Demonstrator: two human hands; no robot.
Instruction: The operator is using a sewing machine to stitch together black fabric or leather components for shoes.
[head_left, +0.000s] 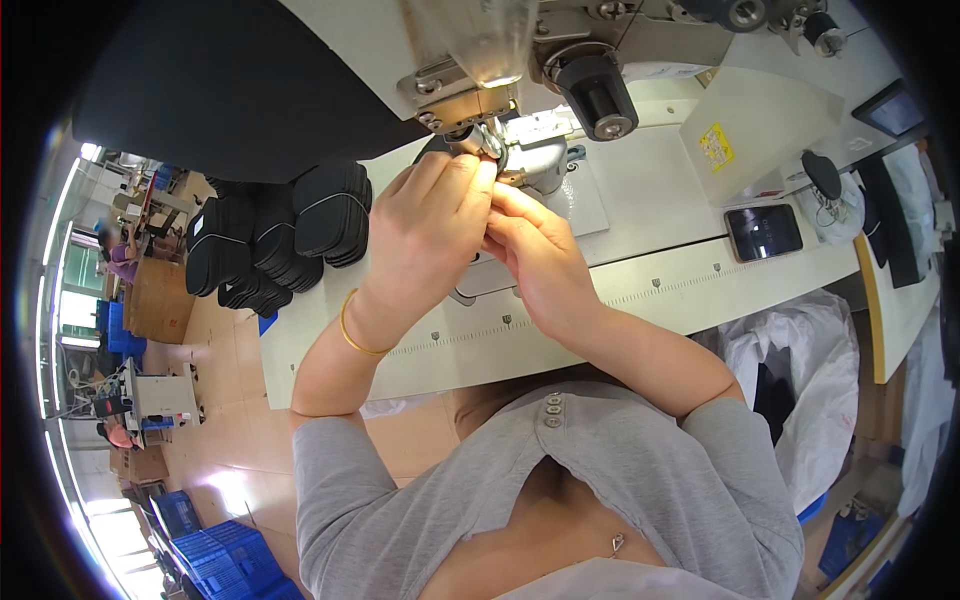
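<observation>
From the head view, I see my left grip (430, 225) and right grip (545, 255) meeting in the upper middle of the frame, right at the metal working end of a sewing machine (545, 165). The fingers of both are bent together, fingertips close to or against each other; they hide the spot between them, so I cannot tell whether either grasps something or is merely clenched. The machine is directly beyond the fingertips, and its head overhangs them, so I read little room upward.

A black cylinder (597, 95) hangs near, up and to the right of the knuckles. On the left, bundles of black pads (335, 215), some tied with pale cord, stand near my left wrist and narrow that side; a large black panel (240, 90) fills the upper left.

Room to move lies to the right: a pale stretch of the surface (690, 295) runs from my right forearm toward a dark phone (763, 233) at the right of the frame. The surface's front edge crosses the frame under both forearms, close to the grey shirt (620, 440). Beyond that edge, at the lower right, a white bag (835, 375) bulges beside my right elbow.
</observation>
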